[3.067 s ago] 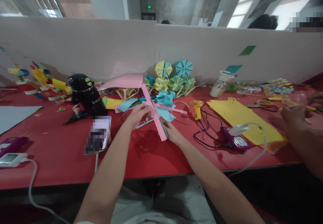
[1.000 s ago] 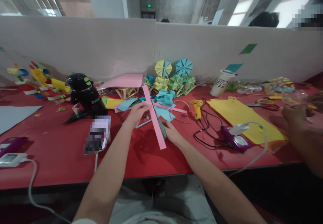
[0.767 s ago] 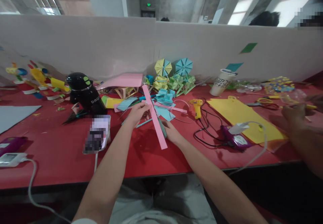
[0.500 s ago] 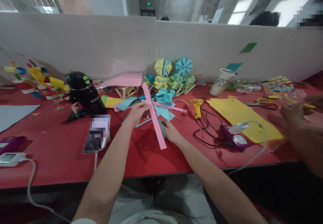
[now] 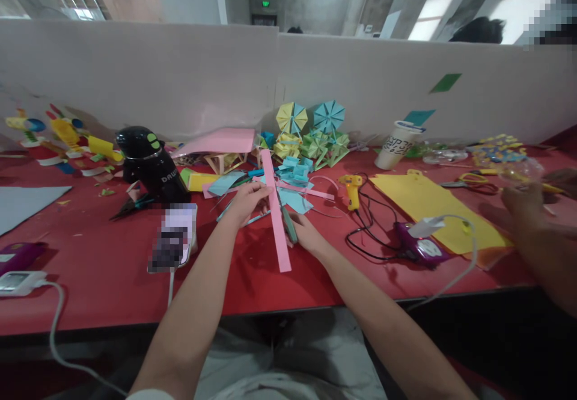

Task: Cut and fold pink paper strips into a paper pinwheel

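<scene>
My left hand (image 5: 249,203) pinches a long pink paper strip (image 5: 278,225) near its middle, and the strip slants over the red table. My right hand (image 5: 304,231) is closed around green-handled scissors (image 5: 289,224), just right of the strip. Their blades point away from me and are partly hidden by the paper. Beyond both hands lie blue paper pieces (image 5: 295,198) and another pink strip (image 5: 318,192). A yellow hot glue gun (image 5: 352,189) stands to the right of my right hand.
A black bottle (image 5: 155,168) and a phone (image 5: 174,237) stand left. Folded paper wheels (image 5: 329,117) are at the back. Yellow sheets (image 5: 433,207), a purple power strip (image 5: 421,248) with cables and a paper cup (image 5: 396,146) are right. Another person's hand (image 5: 525,204) works at far right.
The pink strip has turned a little, its near end swinging left and its far end right. The green scissor handles show more beside it. Both hands stay nearly in place.
</scene>
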A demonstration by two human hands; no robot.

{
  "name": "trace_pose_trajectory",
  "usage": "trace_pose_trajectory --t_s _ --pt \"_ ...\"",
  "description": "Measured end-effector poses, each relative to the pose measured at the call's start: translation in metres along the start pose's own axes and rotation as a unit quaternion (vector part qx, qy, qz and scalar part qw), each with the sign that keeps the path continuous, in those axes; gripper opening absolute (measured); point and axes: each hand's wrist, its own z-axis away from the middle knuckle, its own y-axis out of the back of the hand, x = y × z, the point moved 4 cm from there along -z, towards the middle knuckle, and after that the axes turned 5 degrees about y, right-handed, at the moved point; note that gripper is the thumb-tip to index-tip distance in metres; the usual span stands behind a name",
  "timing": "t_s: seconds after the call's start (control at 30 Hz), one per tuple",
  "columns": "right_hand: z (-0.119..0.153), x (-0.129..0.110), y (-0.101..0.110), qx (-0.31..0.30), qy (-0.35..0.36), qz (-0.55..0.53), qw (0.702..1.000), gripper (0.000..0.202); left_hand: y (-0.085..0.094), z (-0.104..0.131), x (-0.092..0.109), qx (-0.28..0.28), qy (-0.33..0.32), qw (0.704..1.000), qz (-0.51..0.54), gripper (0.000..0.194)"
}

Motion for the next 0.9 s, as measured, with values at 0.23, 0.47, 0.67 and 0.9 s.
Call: trace_pose_trajectory --t_s 0.23,0.47,0.67,0.9 --pt "-0.003 0.006 0.001 0.001 0.001 -0.013 1.000 0.046 0.001 -0.002 -0.003 -0.001 -0.005 1.000 0.003 0.030" --pt "-0.001 0.002 -0.001 -0.008 -0.011 -0.011 1.000 0.053 0.013 -0.003 0.003 0.065 -0.043 0.996 0.033 0.030" --pt "0.000 0.004 0.001 -0.002 -0.028 -0.001 1.000 0.051 0.016 -0.005 0.001 0.074 -0.037 0.996 0.039 0.031" --pt "-0.001 0.010 0.006 0.013 -0.041 0.011 0.999 0.049 0.010 -0.001 0.001 0.051 -0.012 0.999 0.006 0.030"
